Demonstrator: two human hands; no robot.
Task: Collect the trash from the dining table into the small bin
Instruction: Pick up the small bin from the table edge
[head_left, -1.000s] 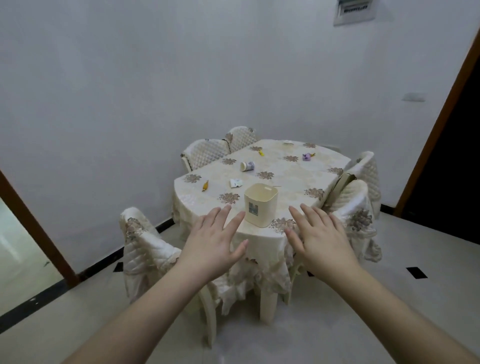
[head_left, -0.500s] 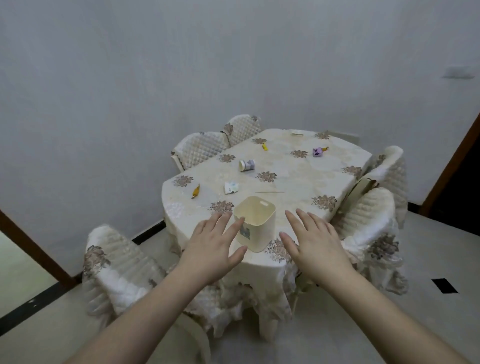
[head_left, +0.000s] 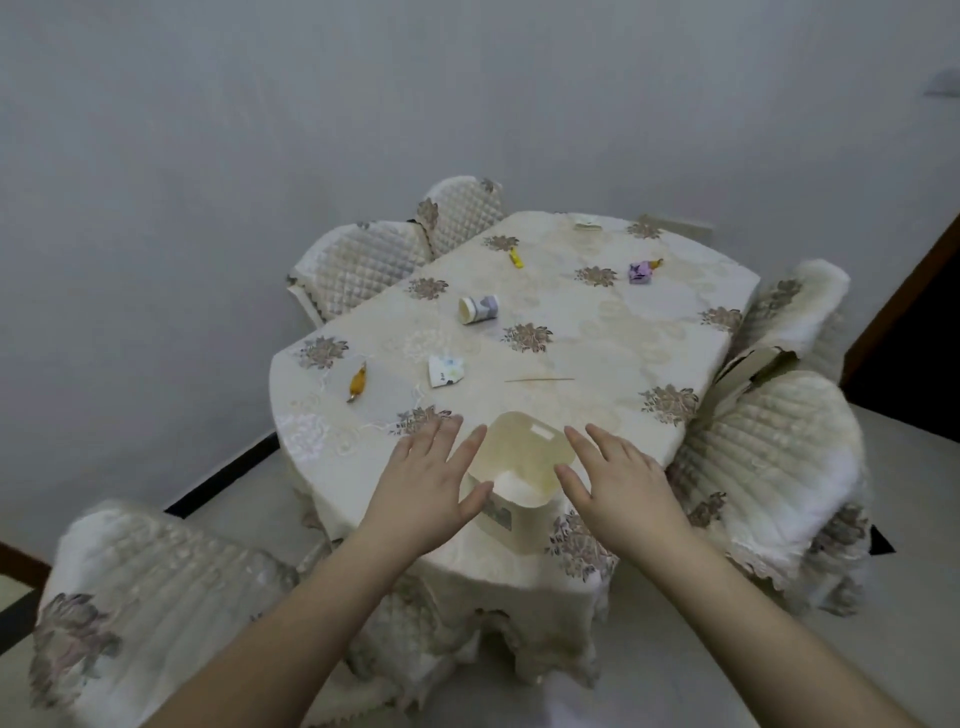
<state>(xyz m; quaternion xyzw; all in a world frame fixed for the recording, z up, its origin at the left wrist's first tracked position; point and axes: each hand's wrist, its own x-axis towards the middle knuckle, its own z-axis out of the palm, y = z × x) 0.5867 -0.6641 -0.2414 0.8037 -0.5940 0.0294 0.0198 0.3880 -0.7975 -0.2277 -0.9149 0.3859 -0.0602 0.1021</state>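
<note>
A small cream bin (head_left: 524, 457) stands near the front edge of the dining table (head_left: 597, 332). My left hand (head_left: 426, 483) is spread open just left of the bin, and my right hand (head_left: 618, 478) is spread open just right of it; neither holds it. Trash lies on the cloth: an orange wrapper (head_left: 357, 383), a crumpled white paper (head_left: 445, 370), a paper cup on its side (head_left: 478, 308), a thin stick (head_left: 539, 380), a yellow wrapper (head_left: 515, 257), a purple wrapper (head_left: 641, 272) and a small paper (head_left: 587, 224) at the far edge.
Quilted covered chairs ring the table: one at the front left (head_left: 150, 587), two at the far left (head_left: 358, 265), two on the right (head_left: 769, 452). A grey wall stands behind, and a dark doorway (head_left: 914, 332) opens on the right.
I have stepped closer, so the table and bin look larger and lower in view. Both hands have come nearer to the bin's sides, still open.
</note>
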